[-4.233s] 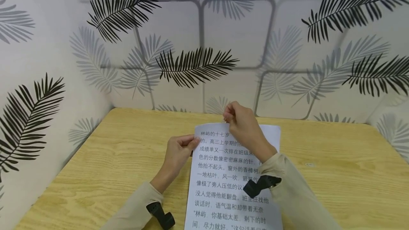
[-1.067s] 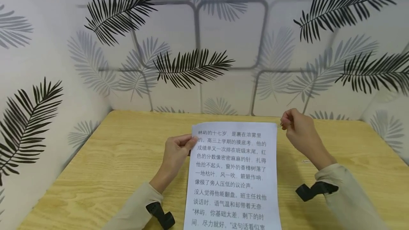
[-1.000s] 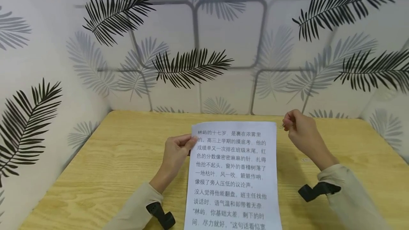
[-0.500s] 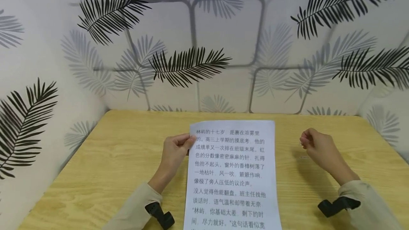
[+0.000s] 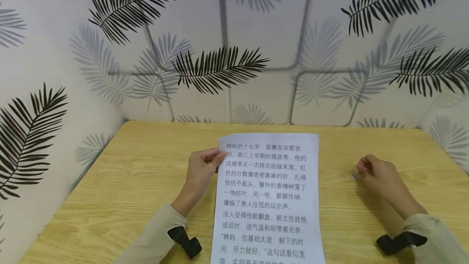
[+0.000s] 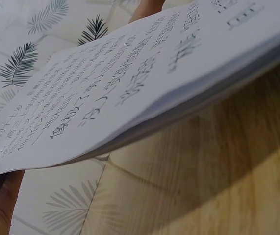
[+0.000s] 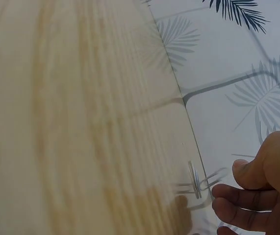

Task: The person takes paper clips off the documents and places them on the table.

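Observation:
My left hand [image 5: 199,176] pinches the upper left edge of a printed stack of paper [image 5: 267,199], thumb on top and fingers beneath. The left wrist view shows several layers along the paper's raised edge. My right hand [image 5: 384,182] is low over the table at the right, its fingers curled with the thumb close to them. At its fingertips is a small wire paper clip [image 7: 215,178], blurred in the right wrist view, which the hand appears to pinch. Just beside it another paper clip [image 7: 194,179] lies on the tabletop.
A wood-grain table [image 5: 154,166] reaches back to a wall [image 5: 264,93] with a leaf pattern. Each wrist wears a black camera; the right one [image 5: 401,243] sits over a beige sleeve. The table surface looks glossy in the right wrist view.
My right hand has left the paper's top edge, moved right, and come down beside the clip on the table. My left hand keeps its hold on the paper.

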Demonstrator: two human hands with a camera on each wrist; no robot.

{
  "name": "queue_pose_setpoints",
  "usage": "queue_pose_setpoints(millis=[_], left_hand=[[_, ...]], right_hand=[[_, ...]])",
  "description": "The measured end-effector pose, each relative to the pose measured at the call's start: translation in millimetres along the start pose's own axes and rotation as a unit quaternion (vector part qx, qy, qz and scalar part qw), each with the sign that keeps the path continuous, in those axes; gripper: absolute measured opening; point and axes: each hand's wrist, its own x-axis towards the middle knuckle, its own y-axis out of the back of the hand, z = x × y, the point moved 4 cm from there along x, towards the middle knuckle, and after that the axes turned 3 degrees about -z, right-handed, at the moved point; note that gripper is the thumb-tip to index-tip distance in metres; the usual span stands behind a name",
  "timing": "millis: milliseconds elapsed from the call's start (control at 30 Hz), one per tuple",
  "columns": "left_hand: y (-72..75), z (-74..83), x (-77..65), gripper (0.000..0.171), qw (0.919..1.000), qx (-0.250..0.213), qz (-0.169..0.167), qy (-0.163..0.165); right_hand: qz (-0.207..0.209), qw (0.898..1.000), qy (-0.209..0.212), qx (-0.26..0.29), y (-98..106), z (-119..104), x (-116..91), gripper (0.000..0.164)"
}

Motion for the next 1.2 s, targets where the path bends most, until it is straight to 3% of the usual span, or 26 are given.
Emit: queue_pose_setpoints(millis=[267,367,433,567,667,867,1067,1200], left_hand=[[-0.3,5.0,-0.8,0.018,0.9999,-0.008,0.007,0.007],[-1.1,5.5,-1.6,0.018,0.9999,-0.008,0.004,0.008],[-1.1,5.6,-2.3,0.018,0.9999,-0.008,0.005,0.010],[-1.2,6.1,-2.3,0.017,0.9999,-0.008,0.011,0.009],[-3.0,8.1,-0.7,0.018,1.0000,-0.008,0.005,-0.003],[-5.4,8.5,1.0,0.019,0.9999,-0.001,0.001,-0.012],[-6.3,7.6,-1.0,0.020,1.0000,0.006,-0.004,-0.006],[-6.6,6.0,-1.7,0.022,0.9996,-0.014,-0.021,0.009]], right_hand=[[0.031,0.999,0.008,0.013,6,-3,1,0.003],[0.032,0.998,0.019,0.045,6,-18,-3,0.005],[0.008,0.995,0.025,0.096,2,-35,-8,0.012],[-0.069,0.968,0.034,0.239,-13,-76,-28,0.028],[-0.099,0.948,0.025,0.302,-21,-99,-47,0.029],[-0.101,0.944,-0.026,0.312,-30,-117,-69,0.012],[-0.119,0.921,-0.116,0.354,-34,-116,-71,0.008],[-0.097,0.915,-0.122,0.371,-31,-116,-68,0.007]])
